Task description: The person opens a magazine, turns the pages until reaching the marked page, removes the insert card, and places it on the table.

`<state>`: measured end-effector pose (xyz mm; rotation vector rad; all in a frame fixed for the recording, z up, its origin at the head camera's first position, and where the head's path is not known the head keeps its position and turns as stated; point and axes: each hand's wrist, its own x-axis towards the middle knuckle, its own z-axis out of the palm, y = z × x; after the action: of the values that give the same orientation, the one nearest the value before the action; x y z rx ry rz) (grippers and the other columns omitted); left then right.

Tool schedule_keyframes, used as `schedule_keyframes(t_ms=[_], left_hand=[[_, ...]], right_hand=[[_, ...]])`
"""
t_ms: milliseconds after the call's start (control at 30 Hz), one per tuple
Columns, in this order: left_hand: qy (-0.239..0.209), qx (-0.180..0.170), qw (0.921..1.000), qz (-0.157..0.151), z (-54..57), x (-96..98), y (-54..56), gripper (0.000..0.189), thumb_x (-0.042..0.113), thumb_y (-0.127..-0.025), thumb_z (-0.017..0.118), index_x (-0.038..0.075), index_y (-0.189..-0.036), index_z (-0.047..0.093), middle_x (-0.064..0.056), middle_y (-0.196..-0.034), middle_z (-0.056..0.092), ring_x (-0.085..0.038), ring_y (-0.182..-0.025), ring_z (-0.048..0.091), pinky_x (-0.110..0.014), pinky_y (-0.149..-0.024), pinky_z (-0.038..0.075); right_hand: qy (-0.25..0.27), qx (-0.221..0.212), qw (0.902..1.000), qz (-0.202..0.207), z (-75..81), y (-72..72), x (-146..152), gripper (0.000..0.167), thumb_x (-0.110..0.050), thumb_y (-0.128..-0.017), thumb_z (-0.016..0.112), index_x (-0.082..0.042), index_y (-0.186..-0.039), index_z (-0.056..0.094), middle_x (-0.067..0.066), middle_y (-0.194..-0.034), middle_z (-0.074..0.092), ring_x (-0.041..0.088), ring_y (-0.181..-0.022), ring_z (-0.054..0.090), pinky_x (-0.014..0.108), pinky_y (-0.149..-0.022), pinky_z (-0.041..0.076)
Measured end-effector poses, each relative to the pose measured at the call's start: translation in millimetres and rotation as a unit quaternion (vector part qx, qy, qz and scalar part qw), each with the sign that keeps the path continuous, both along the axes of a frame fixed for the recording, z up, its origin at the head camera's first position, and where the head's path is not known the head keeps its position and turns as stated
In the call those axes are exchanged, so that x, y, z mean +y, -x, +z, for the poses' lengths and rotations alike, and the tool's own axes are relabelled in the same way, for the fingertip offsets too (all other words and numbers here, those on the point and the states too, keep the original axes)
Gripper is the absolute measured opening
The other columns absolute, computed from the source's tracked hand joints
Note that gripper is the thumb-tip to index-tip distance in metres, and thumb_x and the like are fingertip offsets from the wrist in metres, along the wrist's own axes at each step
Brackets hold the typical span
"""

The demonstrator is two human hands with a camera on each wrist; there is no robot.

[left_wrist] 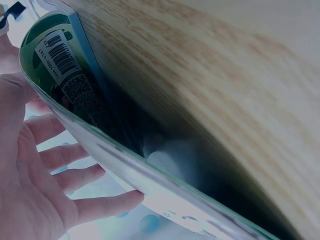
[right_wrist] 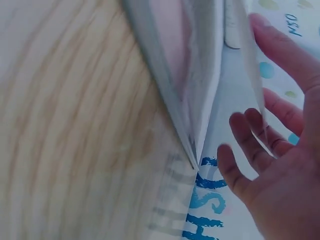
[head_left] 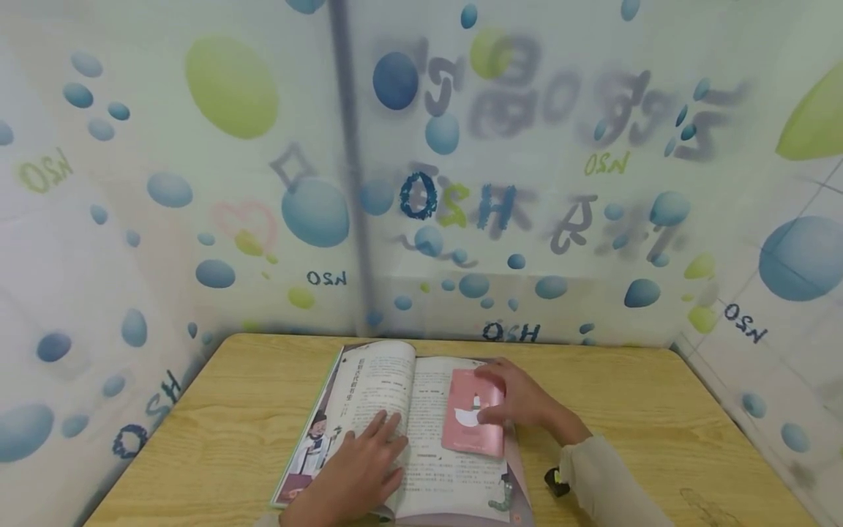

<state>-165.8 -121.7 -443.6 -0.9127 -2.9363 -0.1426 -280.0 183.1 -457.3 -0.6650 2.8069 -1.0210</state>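
Note:
An open magazine (head_left: 454, 487) lies on the table, with printed text and a robed cartoon figure on its left page. My left hand (head_left: 362, 465) rests on the left page near the spine, fingers extended; the left wrist view has this hand (left_wrist: 45, 170) against the magazine, whose barcoded cover (left_wrist: 62, 57) curves up. On the right page is a pink card (head_left: 461, 435) with a white bird drawing. My right hand (head_left: 523, 399) holds its right side between thumb and fingers. In the right wrist view the card's thin edge (right_wrist: 255, 65) stands between thumb and fingers.
The wooden table (head_left: 626, 388) extends on both sides of the magazine. A small black device (head_left: 557, 483) sits beside the right sleeve (head_left: 609, 479). Pale curtains (head_left: 263, 168) with blue and green bubbles surround the table at the back and sides.

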Motion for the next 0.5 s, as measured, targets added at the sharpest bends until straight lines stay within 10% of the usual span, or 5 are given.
schedule_keyframes(t_ms=[500], left_hand=[[0.001, -0.010, 0.9999, 0.001, 2.5, -0.4, -0.5, 0.040, 0.036, -0.092, 0.065, 0.011, -0.124, 0.068, -0.016, -0.144, 0.052, -0.040, -0.132, 0.049, -0.066, -0.079, 0.051]], right_hand=[[0.156, -0.103, 0.9822, -0.015, 3.3, -3.9, 12, 0.052, 0.003, -0.087, 0.059, -0.016, -0.136, 0.062, 0.019, -0.158, 0.033, 0.043, -0.135, 0.042, 0.049, -0.099, 0.048]])
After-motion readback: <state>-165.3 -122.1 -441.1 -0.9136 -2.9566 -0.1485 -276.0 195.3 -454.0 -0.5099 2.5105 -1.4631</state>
